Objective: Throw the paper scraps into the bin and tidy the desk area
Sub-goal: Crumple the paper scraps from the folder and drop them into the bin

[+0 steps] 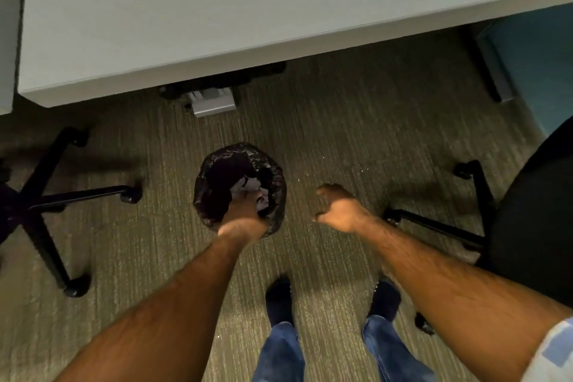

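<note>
Carpet (341,121) carries the bin (214,170) and two chair bases (43,198).

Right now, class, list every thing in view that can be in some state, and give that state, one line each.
Bin: upright on the carpet, lined with a black bag, open on top.
Paper scraps: pale, crumpled, inside the bin.
Left hand: over the bin's mouth, fingers hidden, grip unclear.
Right hand: loosely curled beside the bin, nothing visible in it.
Desk: no objects on the visible part.
Left chair: standing.
Right chair: standing.
</note>
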Demonstrator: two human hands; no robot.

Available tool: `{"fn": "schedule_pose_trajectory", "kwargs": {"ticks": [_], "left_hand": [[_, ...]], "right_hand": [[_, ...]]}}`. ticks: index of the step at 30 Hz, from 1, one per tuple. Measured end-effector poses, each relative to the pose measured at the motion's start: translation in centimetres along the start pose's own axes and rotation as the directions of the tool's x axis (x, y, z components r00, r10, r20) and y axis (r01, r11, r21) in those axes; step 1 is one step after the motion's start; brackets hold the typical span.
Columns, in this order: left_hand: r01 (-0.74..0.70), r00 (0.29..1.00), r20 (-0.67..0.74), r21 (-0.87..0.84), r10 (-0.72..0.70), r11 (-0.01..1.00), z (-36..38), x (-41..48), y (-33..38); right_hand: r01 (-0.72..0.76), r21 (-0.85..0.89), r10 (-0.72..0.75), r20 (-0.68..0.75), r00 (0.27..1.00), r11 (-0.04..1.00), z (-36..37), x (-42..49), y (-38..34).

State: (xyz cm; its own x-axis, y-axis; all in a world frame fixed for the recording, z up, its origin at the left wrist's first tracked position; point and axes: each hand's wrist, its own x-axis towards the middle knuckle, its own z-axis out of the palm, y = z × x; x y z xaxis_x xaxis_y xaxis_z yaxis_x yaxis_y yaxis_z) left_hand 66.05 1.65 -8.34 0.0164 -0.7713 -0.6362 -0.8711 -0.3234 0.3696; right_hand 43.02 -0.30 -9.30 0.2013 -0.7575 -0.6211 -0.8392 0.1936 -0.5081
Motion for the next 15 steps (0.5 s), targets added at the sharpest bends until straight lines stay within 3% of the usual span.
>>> {"fn": "schedule_pose_trajectory", "kwargs": {"ticks": [5, 10, 15], "left_hand": [[-0.116, 0.992, 0.065, 0.077, 0.111, 0.99, 1.4, 0.4, 4.8], [-0.226, 0.955, 0.226, 0.131, 0.193, 0.965, 3.3, -0.1, 10.9], [-0.346, 0.919, 0.256, 0.163, 0.299, 0.924, 5.4, -0.8, 18.2]], "right_hand": [[-0.092, 0.107, 0.097, -0.048, 0.994, 0.99, -2.7, -2.7, 4.7], [-0.148, 0.125, 0.163, -0.12, 0.979, 0.981, -5.7, -6.2, 9.6], [-0.156, 0.205, 0.196, -0.196, 0.961, 0.966, -8.7, -10.1, 14.1]]}}
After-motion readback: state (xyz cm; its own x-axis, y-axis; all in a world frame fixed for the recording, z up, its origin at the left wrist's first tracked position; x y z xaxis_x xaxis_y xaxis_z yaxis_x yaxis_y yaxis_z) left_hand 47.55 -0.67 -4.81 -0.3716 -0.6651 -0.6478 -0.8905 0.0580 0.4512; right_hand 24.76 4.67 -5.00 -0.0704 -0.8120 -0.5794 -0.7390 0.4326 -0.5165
